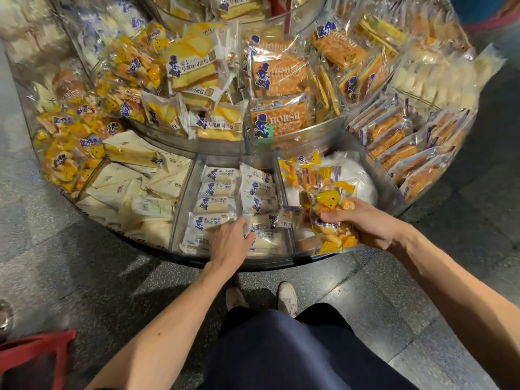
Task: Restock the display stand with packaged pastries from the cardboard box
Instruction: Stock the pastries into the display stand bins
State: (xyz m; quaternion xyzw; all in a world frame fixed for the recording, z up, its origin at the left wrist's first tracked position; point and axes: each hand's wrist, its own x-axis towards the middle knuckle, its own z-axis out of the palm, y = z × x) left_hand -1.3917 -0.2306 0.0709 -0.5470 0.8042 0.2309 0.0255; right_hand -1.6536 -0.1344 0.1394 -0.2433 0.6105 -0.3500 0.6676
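I see round tiered clear-plastic display stand (267, 262), bays packed. Right hand (371, 223) clamped round clear yellow-printed pastry packet (332, 218), over right front bay. Left hand (229, 243) fingers straight, resting on white wrapped bread packets (216, 205) in middle front bay, gripping nothing.

Both arms run bare from the left hand (229, 244) and right hand (371, 223) to the frame's lower and right edges, with dark navy trousers (295, 356) at bottom centre and two white sneakers (288, 298) just above them.
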